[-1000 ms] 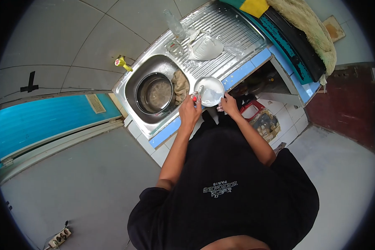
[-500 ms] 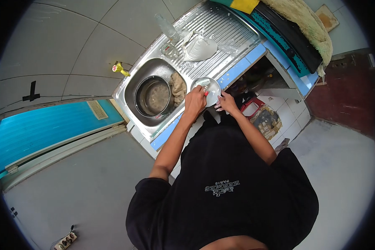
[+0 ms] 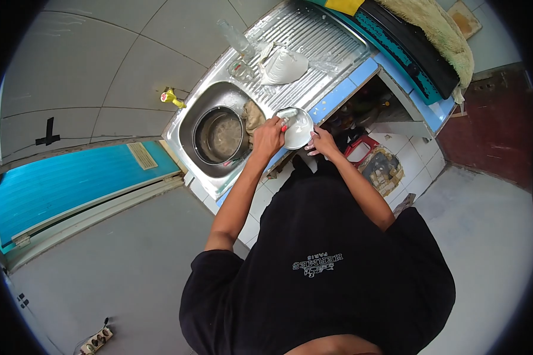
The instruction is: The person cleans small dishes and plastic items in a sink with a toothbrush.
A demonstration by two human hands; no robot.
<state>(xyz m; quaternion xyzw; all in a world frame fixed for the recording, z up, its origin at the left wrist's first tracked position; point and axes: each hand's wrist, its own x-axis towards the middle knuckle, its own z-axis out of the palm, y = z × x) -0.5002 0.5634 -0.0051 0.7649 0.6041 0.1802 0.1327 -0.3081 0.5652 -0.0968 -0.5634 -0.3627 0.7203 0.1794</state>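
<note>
Notably, the white plate (image 3: 302, 135) was exposed to one main fault: slipping. Your right hand (image 3: 324, 144) appeared to grip it only at the rim, so a wet surface or a hard push from the other side could have turned it out of the fingers. A drop on the near side would have carried it past the blue-tiled edge of the desk (image 3: 337, 102) towards the floor; a tilt could have spilled any liquid on it.

The plate lay between your two hands, directly beside the fingers of each. Your right hand was partly closed, with its fingertips at the near right of the rim. Your left hand (image 3: 269, 139) was mostly closed, its fingers bent over the left side of the plate, apparently around a pale item (image 3: 288, 112). The identity of that item could not be determined, and a small red part showed at the fingertips.

Left of the plate, a crumpled brown cloth (image 3: 253, 117) rested in the sink (image 3: 236, 92) beside a dark round pan (image 3: 204, 142). Beyond the plate, a white pouch-like object (image 3: 286, 66), a glass jar (image 3: 241, 71) and a clear bottle (image 3: 235, 38) occupied the ribbed drainboard.
</note>
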